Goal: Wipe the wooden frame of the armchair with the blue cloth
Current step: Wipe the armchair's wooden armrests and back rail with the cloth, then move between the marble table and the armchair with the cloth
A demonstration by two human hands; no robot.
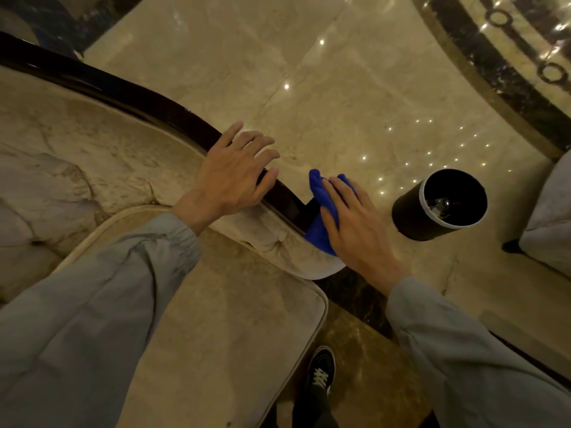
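Note:
The armchair's dark glossy wooden frame (pixel 148 103) curves from the upper left down to the centre, edging beige tufted upholstery (pixel 77 149). My left hand (pixel 234 174) rests on the frame with its fingers spread, holding nothing. Just to its right, my right hand (pixel 355 227) presses the blue cloth (pixel 318 233) against the frame's lower end. The cloth bunches out above my fingertips and below my palm. Part of the frame there is hidden under the cloth.
A beige seat cushion (pixel 231 319) fills the lower centre. A black cylindrical bin (pixel 411 217) stands on the marble floor to the right of my right hand. Another pale seat (pixel 553 223) sits at the right edge. My black shoe (pixel 321 372) is below.

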